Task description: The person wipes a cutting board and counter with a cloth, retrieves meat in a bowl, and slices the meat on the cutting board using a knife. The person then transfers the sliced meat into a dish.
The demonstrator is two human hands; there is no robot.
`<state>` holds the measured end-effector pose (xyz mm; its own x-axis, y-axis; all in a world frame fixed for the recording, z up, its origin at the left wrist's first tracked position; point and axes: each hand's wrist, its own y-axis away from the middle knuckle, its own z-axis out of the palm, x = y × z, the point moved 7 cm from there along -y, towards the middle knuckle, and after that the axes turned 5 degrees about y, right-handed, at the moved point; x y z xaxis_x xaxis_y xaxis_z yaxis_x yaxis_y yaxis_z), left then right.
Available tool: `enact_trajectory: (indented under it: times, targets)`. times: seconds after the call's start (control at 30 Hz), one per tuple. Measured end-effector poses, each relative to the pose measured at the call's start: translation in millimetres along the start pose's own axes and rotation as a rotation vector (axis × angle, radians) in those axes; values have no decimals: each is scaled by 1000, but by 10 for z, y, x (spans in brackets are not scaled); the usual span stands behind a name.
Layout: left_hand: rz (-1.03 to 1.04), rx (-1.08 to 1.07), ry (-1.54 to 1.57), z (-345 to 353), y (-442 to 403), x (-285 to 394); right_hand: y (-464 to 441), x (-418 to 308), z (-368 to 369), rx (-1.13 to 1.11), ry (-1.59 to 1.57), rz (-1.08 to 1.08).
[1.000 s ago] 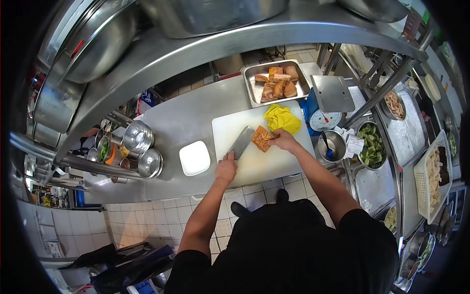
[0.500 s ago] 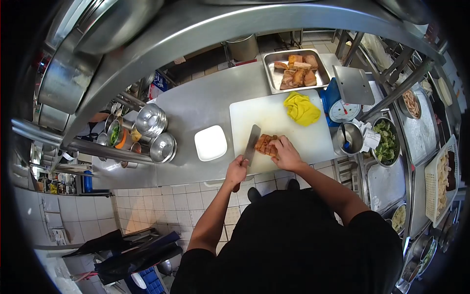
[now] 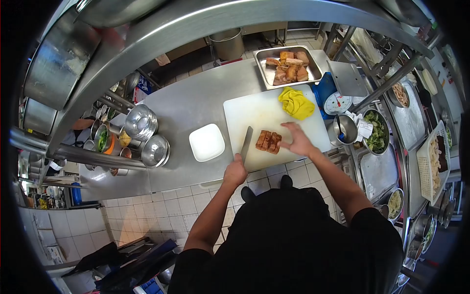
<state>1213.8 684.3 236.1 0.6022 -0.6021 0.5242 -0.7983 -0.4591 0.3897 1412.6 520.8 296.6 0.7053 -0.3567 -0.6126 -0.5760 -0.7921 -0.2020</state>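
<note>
My left hand (image 3: pixel 236 171) is closed round the handle of a knife (image 3: pixel 247 141), its blade pointing away from me over the left part of the white cutting board (image 3: pixel 245 110). To the right of the blade, and apart from it, lies a browned block of roasted pork belly (image 3: pixel 268 141) with cut lines across it. My right hand (image 3: pixel 297 140) hovers just right of the meat, fingers spread and slightly blurred, holding nothing. A crumpled yellow cloth (image 3: pixel 296 104) rests on the board's far right part.
Left of the board is a white square dish (image 3: pixel 207 142). A steel tray (image 3: pixel 260 60) of pork pieces sits behind, beside a blue scale (image 3: pixel 338 103). Metal bowls (image 3: pixel 155 150) stand at left, a pot with a spoon (image 3: pixel 348 130) at right. A steel shelf (image 3: pixel 205 25) arches overhead.
My right hand has let go of the pork and moved right, its fingers opening. The knife has moved off the meat's left side and turned more edge-on. The view has shifted slightly.
</note>
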Motion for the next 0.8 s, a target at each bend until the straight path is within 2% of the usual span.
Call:
enact_trajectory:
  times: [0.03, 0.1, 0.23, 0.47, 0.57, 0.63, 0.8]
  targets:
    - [-5, 3, 13, -6, -16, 13, 23, -33, 42, 2, 6, 4]
    - [-9, -7, -5, -3, -30, 44, 97, 68, 288, -187, -35, 155]
    - [-19, 5, -15, -70, 20, 124, 224, 88, 288, -189, -167, 255]
    - [-11, -4, -30, -103, -42, 86, 300, 125, 292, -190, -198, 257]
    - [21, 15, -52, -254, 11, 232, 261, 92, 256, -108, -170, 162]
    - [8, 87, -38, -394, 130, 448, 196, -114, 109, 97, -106, -4]
    - [31, 96, 4, -388, 172, 926, 16, -356, 222, 132, -68, -118]
